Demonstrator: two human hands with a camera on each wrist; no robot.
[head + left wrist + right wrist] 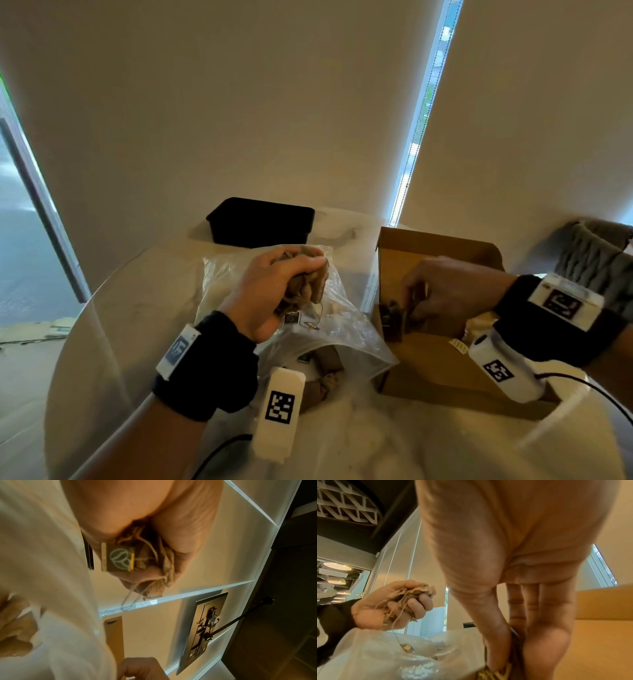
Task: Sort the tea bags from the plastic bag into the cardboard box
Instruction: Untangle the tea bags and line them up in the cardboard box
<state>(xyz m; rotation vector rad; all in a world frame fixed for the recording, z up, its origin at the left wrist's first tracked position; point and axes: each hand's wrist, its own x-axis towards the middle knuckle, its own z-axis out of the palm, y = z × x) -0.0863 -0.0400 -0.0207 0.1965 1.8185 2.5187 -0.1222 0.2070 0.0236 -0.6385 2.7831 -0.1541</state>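
A: How many things sit on the tabletop (137, 308), counted from the cardboard box (442, 370)?

B: One cardboard box, open at the top, flaps up. Just left of it, touching its near corner, lies one clear plastic bag (342, 329). Beyond the bag, left of the box's far edge, stands one black tray (260, 221).

A: And the tea bags?

B: A crumpled bunch of tea bags (305, 284) is up over the plastic bag, left of the box; I cannot count them, they are wadded together. A few more show through the bag's near end (325, 373). One dark tagged tea bag (392, 318) stands at the box's left wall, inside it.

A: The hands?

B: Two. The left hand (274, 291) has its fingers (419, 604) curled tight round the bunch, strings hanging, one paper tag (406, 647) dangling down to the plastic. The right hand (445, 291) reaches into the box, thumb and fingers (539, 615) pinching the dark tea bag at the left wall.

A: Room to move?

B: The tabletop's round edge curves left of the bag with bare surface between. The box's far wall rises behind the right hand; its floor to the right of the hand is open.
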